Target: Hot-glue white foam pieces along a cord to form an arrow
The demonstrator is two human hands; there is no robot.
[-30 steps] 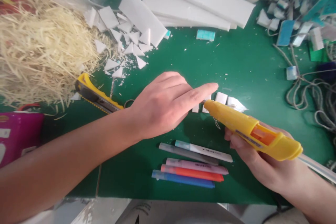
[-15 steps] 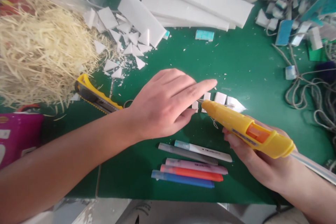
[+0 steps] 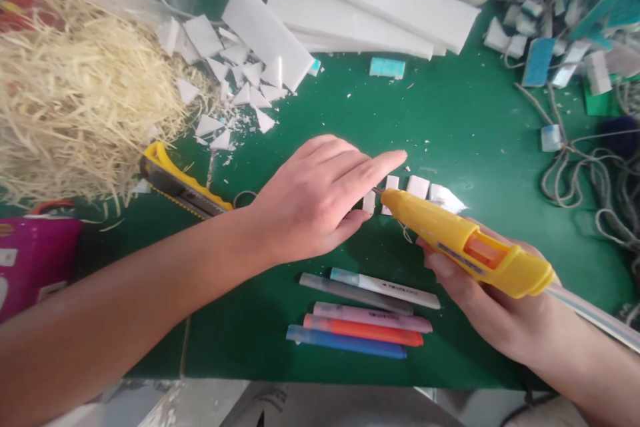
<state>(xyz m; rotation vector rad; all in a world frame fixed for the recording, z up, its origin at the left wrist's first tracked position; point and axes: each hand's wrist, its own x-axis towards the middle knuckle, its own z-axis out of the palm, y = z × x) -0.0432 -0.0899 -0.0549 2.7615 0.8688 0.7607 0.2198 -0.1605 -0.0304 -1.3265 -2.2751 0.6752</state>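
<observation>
A yellow hot glue gun is gripped in my right hand, with a clear glue stick running out of its back end. Its nozzle points left, close to a small white foam piece. My left hand is closed over that piece, thumb against its lower end and index finger stretched out to the right; the other fingertips are hidden. Just right of it lie another narrow foam strip, a foam block and a pointed white piece. A thin string loop shows below the nozzle.
Several markers lie near the front edge. Left are a yellow utility knife, a heap of straw and foam scraps. White foam sheets lie at the back; grey cord is at right.
The whole view has shifted very slightly. Both hands and the glue gun keep nearly the same positions, the nozzle staying close to the small foam piece.
</observation>
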